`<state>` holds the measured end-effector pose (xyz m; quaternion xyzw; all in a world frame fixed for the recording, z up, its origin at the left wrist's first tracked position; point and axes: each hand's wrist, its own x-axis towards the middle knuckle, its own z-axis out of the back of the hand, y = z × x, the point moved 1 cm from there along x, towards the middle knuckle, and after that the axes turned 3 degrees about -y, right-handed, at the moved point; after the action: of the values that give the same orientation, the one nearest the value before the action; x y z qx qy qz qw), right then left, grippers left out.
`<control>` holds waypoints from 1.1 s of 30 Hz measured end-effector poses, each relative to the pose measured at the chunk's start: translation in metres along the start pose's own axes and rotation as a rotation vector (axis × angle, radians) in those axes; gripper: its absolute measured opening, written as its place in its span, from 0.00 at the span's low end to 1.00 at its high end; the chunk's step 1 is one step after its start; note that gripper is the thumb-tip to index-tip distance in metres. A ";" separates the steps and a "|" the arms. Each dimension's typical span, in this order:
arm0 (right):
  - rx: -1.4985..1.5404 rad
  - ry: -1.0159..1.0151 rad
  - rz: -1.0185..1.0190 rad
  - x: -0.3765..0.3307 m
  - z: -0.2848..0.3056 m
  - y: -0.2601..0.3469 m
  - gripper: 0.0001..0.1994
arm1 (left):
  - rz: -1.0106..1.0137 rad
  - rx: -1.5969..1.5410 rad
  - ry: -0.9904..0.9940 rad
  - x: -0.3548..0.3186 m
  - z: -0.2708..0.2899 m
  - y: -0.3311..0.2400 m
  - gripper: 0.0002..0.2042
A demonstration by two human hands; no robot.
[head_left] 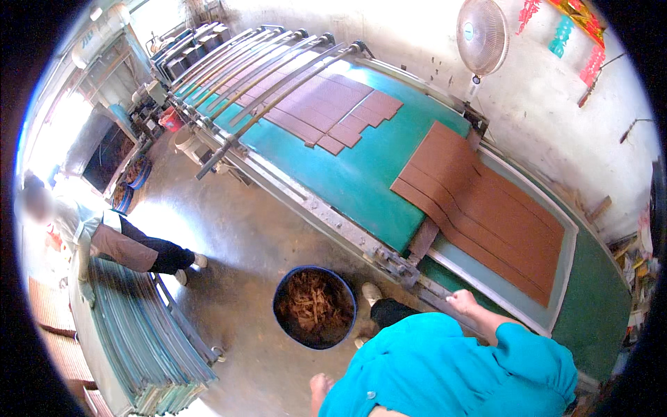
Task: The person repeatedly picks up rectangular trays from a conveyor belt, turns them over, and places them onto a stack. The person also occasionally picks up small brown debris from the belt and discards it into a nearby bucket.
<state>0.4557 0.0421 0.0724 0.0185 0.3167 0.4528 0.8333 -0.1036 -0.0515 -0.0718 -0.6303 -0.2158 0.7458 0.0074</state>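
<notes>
My right hand point(461, 301) is curled closed above the near rail, beside a pale framed screen point(445, 256); nothing shows in it. A wide brown sheet point(504, 226), scored lengthwise into strips, lies over this screen and bends up onto the green conveyor belt point(333, 177). Low by my side hangs my left hand point(321, 383), fingers curled in and nothing visible in them. The nearest thing to it is a blue-rimmed round tub point(278, 321) of torn brown scraps point(313, 302). Further along the belt lie flat brown pieces point(340, 104) with stepped ends.
Long rods point(292, 101) cross the belt's far end. A standing fan point(482, 38) is near the wall. At the left, a person point(118, 240) stands by a stack of greenish framed screens point(149, 333). A white bucket point(186, 142) sits beside the machine.
</notes>
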 end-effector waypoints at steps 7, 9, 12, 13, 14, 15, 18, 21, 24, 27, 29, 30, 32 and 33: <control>0.174 -0.378 0.624 0.143 0.085 0.196 0.11 | -0.279 -0.074 0.104 -0.062 -0.140 -0.185 0.19; 0.123 -0.404 0.709 0.178 0.103 0.254 0.08 | -0.390 0.168 0.043 -0.106 -0.193 -0.240 0.17; 0.110 -0.577 0.917 0.245 0.105 0.334 0.05 | -0.548 0.282 0.106 -0.143 -0.253 -0.296 0.16; 0.047 -0.655 1.006 0.262 0.111 0.365 0.08 | -0.576 0.283 0.122 -0.150 -0.272 -0.313 0.15; -0.015 -0.669 1.051 0.280 0.114 0.394 0.13 | -0.622 0.289 0.146 -0.152 -0.289 -0.329 0.15; 0.026 -0.719 1.087 0.302 0.106 0.415 0.19 | -0.666 0.297 0.174 -0.153 -0.304 -0.341 0.15; -0.187 -0.557 1.085 0.349 0.090 0.477 0.27 | -0.811 0.403 0.204 -0.141 -0.340 -0.381 0.14; -0.250 -0.458 1.123 0.392 0.070 0.487 0.26 | -0.891 0.465 0.187 -0.137 -0.378 -0.417 0.12; -0.264 -0.432 1.331 0.390 0.060 0.447 0.23 | -0.818 0.385 0.237 -0.122 -0.393 -0.442 0.12; -0.068 -0.470 1.484 0.377 0.080 0.387 0.16 | -0.660 0.283 0.281 -0.111 -0.415 -0.464 0.18; 0.092 -0.478 1.466 0.384 0.111 0.361 0.15 | -0.512 0.136 0.294 -0.097 -0.433 -0.476 0.23; 0.102 -0.583 1.392 0.395 0.136 0.350 0.14 | -0.450 0.084 0.341 -0.096 -0.447 -0.482 0.29; -0.027 -0.860 1.213 0.440 0.182 0.337 0.12 | -0.339 -0.057 0.425 -0.081 -0.463 -0.489 0.29; -0.077 -0.956 1.127 0.476 0.204 0.328 0.13 | -0.278 -0.135 0.445 -0.070 -0.470 -0.490 0.29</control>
<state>0.5083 0.6523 0.0965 0.3443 -0.1545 0.7654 0.5213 0.2261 0.5202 0.1031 -0.7422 -0.3426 0.5645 0.1148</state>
